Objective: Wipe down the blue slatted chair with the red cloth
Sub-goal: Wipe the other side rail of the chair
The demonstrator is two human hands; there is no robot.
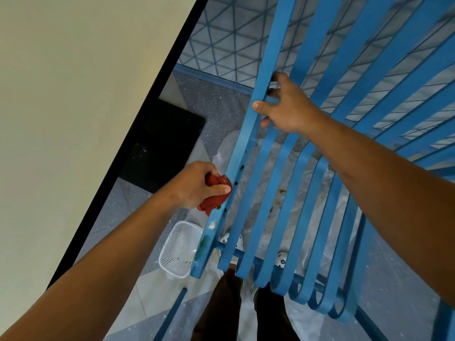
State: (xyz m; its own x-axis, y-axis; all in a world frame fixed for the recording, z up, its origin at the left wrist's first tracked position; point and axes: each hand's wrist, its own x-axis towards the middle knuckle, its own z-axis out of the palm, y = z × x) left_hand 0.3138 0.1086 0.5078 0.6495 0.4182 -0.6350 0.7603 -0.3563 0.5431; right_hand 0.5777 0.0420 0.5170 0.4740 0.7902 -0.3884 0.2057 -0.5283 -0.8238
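Note:
The blue slatted chair [275, 183] fills the middle and right of the head view, its curved slats running from the top right down to the lower centre. My left hand [197, 185] holds the bunched red cloth [216, 193] pressed against the outer edge of the leftmost slat, beside a row of small holes. My right hand [285, 104] grips that same leftmost slat higher up, thumb over its front and fingers wrapped behind. White and green stains mark the lower end of this slat.
A white perforated plastic basket [179, 249] sits on the speckled floor below the cloth. Clear plastic sheeting [295, 217] lies under the chair. A cream wall [73, 107] with black skirting runs along the left. My legs and shoes show beneath the slats.

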